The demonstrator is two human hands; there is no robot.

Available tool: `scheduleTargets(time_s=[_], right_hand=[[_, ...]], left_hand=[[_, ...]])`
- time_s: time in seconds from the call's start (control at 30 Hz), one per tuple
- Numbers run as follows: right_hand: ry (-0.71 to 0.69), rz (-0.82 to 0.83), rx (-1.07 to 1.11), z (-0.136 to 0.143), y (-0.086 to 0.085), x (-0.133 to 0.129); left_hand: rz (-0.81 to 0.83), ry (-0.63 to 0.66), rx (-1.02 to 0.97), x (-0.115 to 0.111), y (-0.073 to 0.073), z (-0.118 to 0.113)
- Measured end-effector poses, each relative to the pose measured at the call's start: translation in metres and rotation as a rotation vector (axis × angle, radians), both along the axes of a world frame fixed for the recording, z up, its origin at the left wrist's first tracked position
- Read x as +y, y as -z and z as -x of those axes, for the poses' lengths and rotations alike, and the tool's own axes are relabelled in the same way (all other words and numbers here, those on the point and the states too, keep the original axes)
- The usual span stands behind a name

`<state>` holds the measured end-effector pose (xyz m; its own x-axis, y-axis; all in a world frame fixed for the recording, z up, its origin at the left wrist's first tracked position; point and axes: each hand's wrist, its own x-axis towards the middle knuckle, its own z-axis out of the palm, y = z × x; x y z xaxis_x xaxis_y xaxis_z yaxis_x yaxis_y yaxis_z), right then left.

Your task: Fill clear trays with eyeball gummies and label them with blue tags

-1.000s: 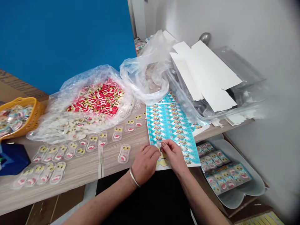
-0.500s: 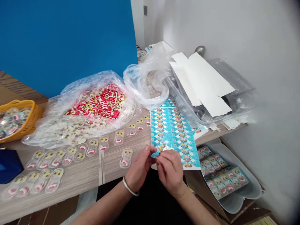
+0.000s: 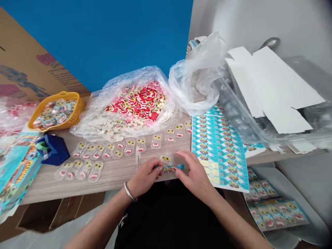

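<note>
A blue printed sticker lies across the lower part of a clear plastic blister pack, with yellow eye pieces showing above it. My left hand pinches the sticker's left end. My right hand has thumb and fingers apart; its thumb touches the sticker near the right end, which sticks out past the pack. To the right lies the sticker sheet, with pale yellow backing bared at its lower left. Several similar clear packs, with eyes and red-and-white mouths, stand in rows to the left.
Behind the rows, an open plastic bag holds many loose pieces. A yellow basket of packs and a blue tape dispenser-like holder are at left. White card lies on plastic at right. Filled packs sit in a box below.
Both hands have moved from the sticker sheet to the blister pack, carrying the sticker, which now lies across the pack. My right fingers have spread. The view has turned left.
</note>
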<state>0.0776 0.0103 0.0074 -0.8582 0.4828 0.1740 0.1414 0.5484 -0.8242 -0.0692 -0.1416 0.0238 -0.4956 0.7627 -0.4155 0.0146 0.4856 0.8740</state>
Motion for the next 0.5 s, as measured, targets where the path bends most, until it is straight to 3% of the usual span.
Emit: scheduleTargets(time_s=[0.13, 0.27, 0.4, 0.5], right_hand=[[-0.083, 0.327, -0.149, 0.011, 0.011, -0.014], [-0.037, 0.480, -0.175, 0.011, 0.023, -0.025], [-0.011, 0.496, -0.189, 0.005, 0.027, -0.019], [0.029, 0.261, -0.206, -0.004, 0.025, -0.003]], left_hand=[[0.022, 0.110, 0.089, -0.010, -0.006, 0.006], [0.112, 0.152, 0.091, -0.012, 0.002, 0.011], [0.088, 0.139, 0.109, -0.008, 0.007, 0.017], [0.101, 0.240, -0.001, -0.009, 0.003, 0.025]])
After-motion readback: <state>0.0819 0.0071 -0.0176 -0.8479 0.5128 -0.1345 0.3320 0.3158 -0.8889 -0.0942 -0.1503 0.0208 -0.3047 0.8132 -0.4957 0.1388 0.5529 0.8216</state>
